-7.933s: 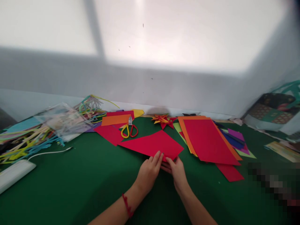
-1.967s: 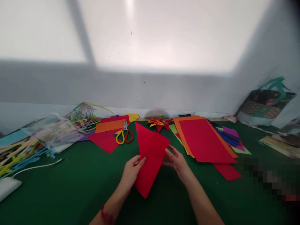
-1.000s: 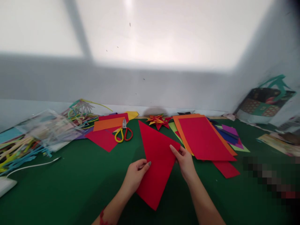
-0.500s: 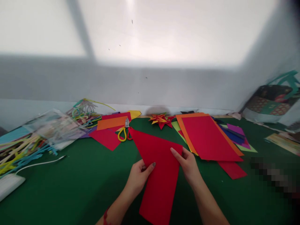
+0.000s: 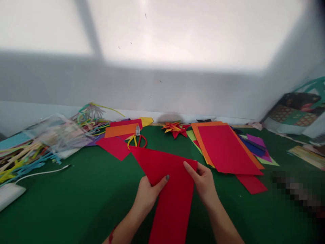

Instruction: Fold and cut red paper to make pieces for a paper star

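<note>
A red sheet of paper (image 5: 175,193), folded over at the top into a slanted point, is held up between my hands. My left hand (image 5: 148,195) grips its left edge, thumb across the front and fingers hidden behind. At the upper right corner my right hand (image 5: 203,178) pinches the fold between thumb and fingers. The sheet's left tip reaches up to the handles of the scissors (image 5: 137,137), one yellow and one red, which lie on the green table (image 5: 83,200). The paper's lower end runs out of view.
Red and orange sheets (image 5: 225,149) are stacked at the right. A folded paper star (image 5: 175,128) sits near the wall. Coloured strips (image 5: 25,159) and a clear plastic sleeve (image 5: 58,135) lie at the left, by a white device (image 5: 11,195) with a cable. A patterned bag (image 5: 294,110) stands far right.
The red sheet has come down a little toward me, its left tip dropping below the scissors' handles. My left hand has shifted slightly left; the right keeps its pinch.
</note>
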The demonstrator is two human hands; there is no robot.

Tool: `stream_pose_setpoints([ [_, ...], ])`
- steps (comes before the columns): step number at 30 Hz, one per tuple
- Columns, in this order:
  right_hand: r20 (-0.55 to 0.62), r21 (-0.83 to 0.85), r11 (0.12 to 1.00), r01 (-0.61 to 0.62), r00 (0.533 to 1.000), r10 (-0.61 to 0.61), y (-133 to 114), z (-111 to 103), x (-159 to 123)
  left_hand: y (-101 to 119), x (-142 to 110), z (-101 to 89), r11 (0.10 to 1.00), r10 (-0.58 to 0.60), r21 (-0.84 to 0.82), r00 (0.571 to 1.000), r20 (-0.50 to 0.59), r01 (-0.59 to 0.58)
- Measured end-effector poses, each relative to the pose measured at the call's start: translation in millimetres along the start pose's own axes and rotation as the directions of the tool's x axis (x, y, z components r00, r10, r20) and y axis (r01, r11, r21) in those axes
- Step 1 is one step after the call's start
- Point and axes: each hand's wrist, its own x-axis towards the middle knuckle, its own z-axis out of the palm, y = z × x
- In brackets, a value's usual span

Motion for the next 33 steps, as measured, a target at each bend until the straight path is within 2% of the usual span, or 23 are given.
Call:
stream_pose_setpoints([
  [5,-0.009,-0.003,1.0,-0.009,1.0,0.009,-1.8,-1.7,1.7,2.6,0.3,-1.0,1.0,0.002,-0.007,1.0,0.017,-0.002],
  [12,0.048,0.044,0.998,-0.05,0.998,0.048,-4.4,-9.4,6.9,11.2,10.4,-12.8,0.994,0.111,0.002,0.99,-0.082,-0.111],
  [18,0.078,0.097,0.994,-0.058,0.996,0.05,4.7,-9.1,13.2,8.3,16.0,-16.0,0.997,0.082,0.0,0.994,-0.068,-0.082],
  [20,0.055,0.084,0.994,-0.069,0.996,0.065,8.6,-12.6,17.3,7.2,18.9,-19.5,0.998,0.062,0.0,0.996,-0.067,-0.062],
  [24,-0.134,0.048,0.998,-0.031,0.99,0.037,13.8,-34.8,29.2,4.9,27.5,-32.7,0.997,0.078,0.015,0.99,-0.119,-0.077],
  [25,-0.144,0.044,0.998,-0.044,0.988,0.05,13.7,-42.9,32.0,3.4,29.9,-36.3,0.996,0.08,0.037,0.988,-0.135,-0.076],
  [28,-0.073,0.021,0.994,-0.111,0.991,0.112,9.9,-67.0,37.1,-5.1,36.8,-44.0,0.992,0.059,0.12,0.981,-0.185,-0.037],
  [30,-0.105,-0.009,0.997,-0.071,0.992,0.069,6.0,-79.1,36.8,-12.4,41.1,-46.0,0.991,0.027,0.131,0.978,-0.207,0.0],
  [33,-0.189,-0.12,0.992,-0.023,0.982,-0.001,-0.4,-86.2,32.0,-21.4,46.1,-45.7,0.998,0.016,0.056,0.98,-0.197,-0.005],
])
